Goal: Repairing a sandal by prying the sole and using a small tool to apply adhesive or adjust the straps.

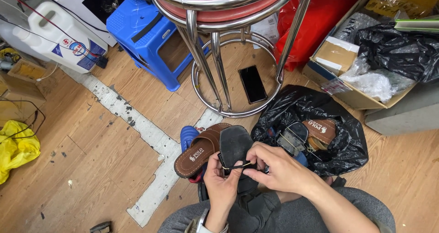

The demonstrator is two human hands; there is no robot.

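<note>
Left hand: fingers curled around the near end of a black shoe sole, thumb pressed on its upper face, closed on it above the person's lap.
Right hand: fingers bent in a pinch, thumb and forefinger closed on a thin pale thread that runs across the sole's near end; the fingertips touch the sole.
Yellow plastic bag: crumpled on the wooden floor at the far left, well apart from the hands.
White jug: lying tilted at the upper left, with a blue-and-red label.
Blue plastic stool: on the floor just left of the chrome stool legs.
Brown sandal: strap side up, just left of the black sole and touching it, resting over a blue shoe.
Chrome stool: red seat at the top edge, ring base on the floor beyond the hands.
Black phone: flat on the floor inside the ring base.
Black plastic bag: open, just right of the hands, with a second brown sandal inside.
Cardboard box: at the upper right, filled with clear and black plastic.
</note>
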